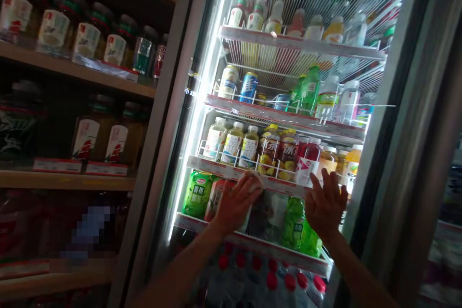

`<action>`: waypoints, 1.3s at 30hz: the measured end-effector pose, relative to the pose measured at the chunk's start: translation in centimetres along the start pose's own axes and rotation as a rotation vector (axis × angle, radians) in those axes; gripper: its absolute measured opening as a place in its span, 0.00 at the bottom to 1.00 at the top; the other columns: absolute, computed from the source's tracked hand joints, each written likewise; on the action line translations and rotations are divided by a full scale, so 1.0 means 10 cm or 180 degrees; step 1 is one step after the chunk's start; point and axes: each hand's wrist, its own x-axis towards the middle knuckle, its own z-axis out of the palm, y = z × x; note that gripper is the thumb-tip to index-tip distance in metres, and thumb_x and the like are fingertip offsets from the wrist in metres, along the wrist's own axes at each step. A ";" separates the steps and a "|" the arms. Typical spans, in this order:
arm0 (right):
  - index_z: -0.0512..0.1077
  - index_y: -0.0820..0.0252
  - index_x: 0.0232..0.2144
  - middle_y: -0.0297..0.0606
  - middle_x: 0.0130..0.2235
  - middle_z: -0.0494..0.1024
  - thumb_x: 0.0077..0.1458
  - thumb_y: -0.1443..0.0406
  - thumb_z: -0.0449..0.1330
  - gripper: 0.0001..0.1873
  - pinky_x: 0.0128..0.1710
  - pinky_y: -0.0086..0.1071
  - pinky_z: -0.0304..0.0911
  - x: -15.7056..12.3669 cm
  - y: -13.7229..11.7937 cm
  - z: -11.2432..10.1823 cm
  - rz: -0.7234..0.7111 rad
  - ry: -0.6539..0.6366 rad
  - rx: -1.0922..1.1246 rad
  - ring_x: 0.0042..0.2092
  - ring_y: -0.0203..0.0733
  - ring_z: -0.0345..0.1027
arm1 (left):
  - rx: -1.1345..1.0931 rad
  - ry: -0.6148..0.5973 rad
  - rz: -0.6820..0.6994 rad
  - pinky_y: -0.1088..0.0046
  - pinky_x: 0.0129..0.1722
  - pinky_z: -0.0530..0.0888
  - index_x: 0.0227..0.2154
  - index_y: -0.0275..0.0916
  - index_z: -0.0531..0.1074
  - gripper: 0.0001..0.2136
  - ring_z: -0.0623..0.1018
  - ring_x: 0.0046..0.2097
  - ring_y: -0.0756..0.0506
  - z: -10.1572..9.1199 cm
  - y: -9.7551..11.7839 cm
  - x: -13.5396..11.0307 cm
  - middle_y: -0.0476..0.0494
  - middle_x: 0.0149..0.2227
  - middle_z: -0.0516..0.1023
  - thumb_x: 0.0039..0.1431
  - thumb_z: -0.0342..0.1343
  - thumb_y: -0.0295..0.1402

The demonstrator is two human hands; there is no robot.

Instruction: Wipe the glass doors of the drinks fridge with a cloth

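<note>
A lit drinks cooler with several shelves fills the middle of the view. My left hand (236, 202) is closed on a whitish cloth (257, 181), which shows past its fingertips in front of a shelf's front strip (281, 186). To the right, my right hand (326, 204) is raised with its fingers spread and holds nothing, in front of the same shelf's right end. Nearest to it are a red drink bottle (308, 160) and green bottles (294, 224) one shelf lower. Whether either hand touches glass or the shelf itself, I cannot tell.
Left of the cooler's metal frame (159, 134), wooden shelves (68, 180) carry large jars (86, 41) and bottles. Red-capped bottles (272, 279) stand at the cooler's bottom. Smaller bottles and cans (249, 87) line the upper shelves. A dark vertical frame (397, 178) borders the right side.
</note>
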 end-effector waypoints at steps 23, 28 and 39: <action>0.46 0.46 0.63 0.39 0.65 0.50 0.56 0.66 0.50 0.33 0.62 0.51 0.38 -0.18 -0.38 -0.08 -0.0200 -0.0321 0.0272 0.65 0.47 0.43 | 0.0174 0.0049 -0.0624 0.53 0.63 0.46 0.55 0.44 0.63 0.21 0.54 0.64 0.42 -0.18 -0.32 -0.51 0.38 0.62 0.56 0.59 0.47 0.26; 0.47 0.46 0.62 0.37 0.65 0.51 0.56 0.66 0.50 0.33 0.63 0.50 0.38 -0.20 -0.38 -0.08 -0.0190 -0.0266 0.0301 0.65 0.46 0.43 | -0.0269 -0.0190 0.0169 0.56 0.64 0.43 0.51 0.48 0.67 0.18 0.58 0.63 0.45 -0.09 0.03 -0.59 0.45 0.56 0.68 0.58 0.48 0.28; 0.49 0.48 0.62 0.39 0.64 0.53 0.55 0.67 0.51 0.33 0.63 0.49 0.37 -0.22 -0.41 -0.07 -0.0079 -0.0273 0.0237 0.65 0.45 0.43 | 0.0119 -0.0013 -0.0530 0.54 0.63 0.46 0.55 0.44 0.62 0.22 0.52 0.65 0.43 -0.20 -0.23 -0.58 0.38 0.63 0.56 0.57 0.49 0.24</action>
